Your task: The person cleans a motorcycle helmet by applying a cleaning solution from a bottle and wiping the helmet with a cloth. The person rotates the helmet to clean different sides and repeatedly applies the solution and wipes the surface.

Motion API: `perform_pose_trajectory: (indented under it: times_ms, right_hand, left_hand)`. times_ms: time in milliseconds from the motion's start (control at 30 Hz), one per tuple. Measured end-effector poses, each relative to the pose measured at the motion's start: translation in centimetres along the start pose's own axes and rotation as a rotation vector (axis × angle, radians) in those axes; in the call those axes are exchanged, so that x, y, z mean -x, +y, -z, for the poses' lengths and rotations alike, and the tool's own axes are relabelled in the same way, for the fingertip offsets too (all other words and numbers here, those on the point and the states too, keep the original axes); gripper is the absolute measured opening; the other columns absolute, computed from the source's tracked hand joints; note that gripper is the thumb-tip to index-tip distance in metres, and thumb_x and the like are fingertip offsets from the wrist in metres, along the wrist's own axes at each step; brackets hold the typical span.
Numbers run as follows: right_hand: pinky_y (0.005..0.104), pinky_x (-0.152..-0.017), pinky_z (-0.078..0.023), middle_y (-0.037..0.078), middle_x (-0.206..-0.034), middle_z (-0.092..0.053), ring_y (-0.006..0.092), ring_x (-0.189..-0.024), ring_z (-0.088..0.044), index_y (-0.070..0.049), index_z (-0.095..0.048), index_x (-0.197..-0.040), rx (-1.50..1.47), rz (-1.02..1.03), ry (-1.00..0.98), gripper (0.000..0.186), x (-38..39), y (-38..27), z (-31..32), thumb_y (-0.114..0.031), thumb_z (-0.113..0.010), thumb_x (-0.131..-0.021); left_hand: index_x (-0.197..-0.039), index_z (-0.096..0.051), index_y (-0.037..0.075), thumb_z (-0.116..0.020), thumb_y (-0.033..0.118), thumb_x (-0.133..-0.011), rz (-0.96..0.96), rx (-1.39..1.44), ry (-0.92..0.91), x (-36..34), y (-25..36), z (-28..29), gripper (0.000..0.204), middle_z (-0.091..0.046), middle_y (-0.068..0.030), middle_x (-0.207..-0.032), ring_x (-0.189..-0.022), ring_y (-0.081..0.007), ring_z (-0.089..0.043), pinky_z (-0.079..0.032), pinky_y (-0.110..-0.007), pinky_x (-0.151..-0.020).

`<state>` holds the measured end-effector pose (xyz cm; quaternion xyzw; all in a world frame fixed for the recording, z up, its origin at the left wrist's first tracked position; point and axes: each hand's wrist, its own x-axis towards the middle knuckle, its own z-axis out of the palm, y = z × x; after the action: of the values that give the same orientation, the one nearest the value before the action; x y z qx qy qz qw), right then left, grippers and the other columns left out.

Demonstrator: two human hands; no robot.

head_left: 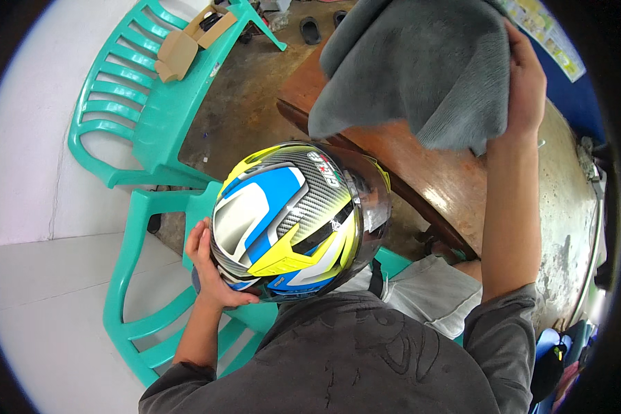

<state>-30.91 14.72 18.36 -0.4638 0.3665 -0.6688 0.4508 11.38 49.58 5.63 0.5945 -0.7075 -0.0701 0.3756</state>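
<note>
Two bare hands are in view, each with something of its own. The left hand (217,276) cups the lower left of a helmet (262,221), which is patterned in blue, white, yellow and black. Its fingers are spread wide from the thumb: they curl up along the helmet's left edge, while the thumb lies along the bottom edge, pointing right. The helmet therefore sits just to the right of these fingers, touching them and the palm, with its dark visor (374,196) on the side away from the hand.

The right hand (526,90) is raised at the upper right, holding a grey cloth (414,76) by its right-hand edge. The cloth hangs to the left of the hand in loose folds, well apart from the helmet. Some of the fingers are hidden behind it, so I cannot tell how tightly they are closed.

Beyond the cloth is a brown wooden table (448,186). The helmet is in front of the person's dark shirt (393,352) and pale shorts (431,297), above a green chair (127,255). Farther off, a second green chair (165,131) bears an open cardboard box (176,55), and a dark sandal (310,31) lies on the floor (217,131).
</note>
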Motion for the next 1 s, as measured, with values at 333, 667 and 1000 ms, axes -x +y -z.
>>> perform_pose_trajectory:
  times_ms: [333,667,1000]
  right_hand:
    - [0.0346,-0.083,-0.055,0.009,-0.100,-0.071,0.0171,-0.090,-0.067,0.003,-0.067,-0.122,0.861,-0.050,0.123,0.028,8.0,10.9,12.6,-0.013,-0.072,-0.099]
    - [0.0380,-0.094,-0.047,0.015,-0.122,-0.054,0.0257,-0.107,-0.056,0.003,-0.049,-0.135,1.025,0.397,0.749,0.069,14.1,11.2,22.7,-0.023,-0.091,-0.087]
    - [0.0394,-0.104,-0.052,0.015,-0.126,-0.070,0.0248,-0.116,-0.067,0.000,-0.065,-0.130,1.040,0.071,0.454,0.062,7.0,13.7,28.0,-0.029,-0.094,-0.083]
  left_hand:
    - [-0.164,-0.028,-0.003,-0.079,0.092,-0.061,0.006,-0.079,-0.013,0.5,1.0,0.4,0.150,-0.028,-0.0287,-0.162,-0.152,-0.0450,-0.034,-0.031,-0.058,-0.124]
    - [-0.169,-0.017,-0.005,-0.081,0.086,-0.068,0.279,0.226,-0.088,-2.9,4.5,-0.1,0.150,-0.028,-0.0248,-0.172,-0.157,-0.0365,-0.034,-0.026,-0.049,-0.127]
    - [-0.168,-0.026,-0.002,-0.081,0.078,-0.076,0.367,0.227,0.058,-2.9,6.3,-1.4,0.134,-0.050,-0.0245,-0.149,-0.139,-0.0357,-0.053,-0.040,-0.045,-0.118]
